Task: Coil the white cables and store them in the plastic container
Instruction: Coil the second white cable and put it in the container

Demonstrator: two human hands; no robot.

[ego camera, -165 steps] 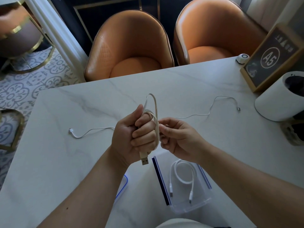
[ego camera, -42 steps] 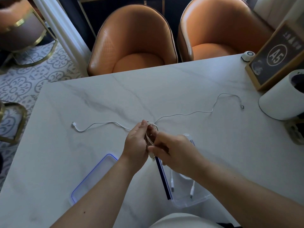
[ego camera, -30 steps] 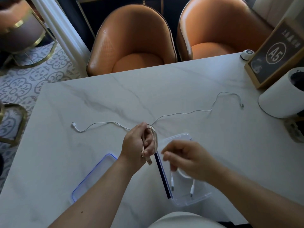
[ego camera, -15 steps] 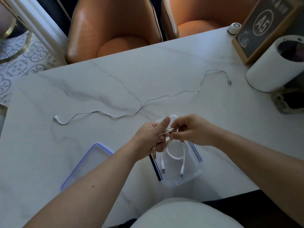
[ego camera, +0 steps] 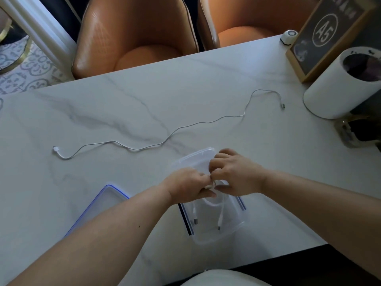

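Observation:
A clear plastic container [ego camera: 208,238] sits near the table's front edge. Inside it lies a coiled white cable [ego camera: 220,215] with both plugs pointing toward me. My left hand [ego camera: 187,185] and my right hand [ego camera: 235,174] meet over the container's far half, both pinching a small coiled white cable bundle [ego camera: 212,185] that is mostly hidden by the fingers. A long thin white cable [ego camera: 171,134] lies uncoiled across the table, from a plug at the left to a plug at the right.
The container's blue-rimmed lid [ego camera: 99,207] lies flat to the left. A white cylinder [ego camera: 340,87], a framed A5 sign [ego camera: 325,34] and a small round white device [ego camera: 288,37] stand at the right. Two orange chairs [ego camera: 134,38] face the far edge.
Both hands have lowered the coiled bundle from above the table down over the open container. The view has tilted downward. The long cable has not moved.

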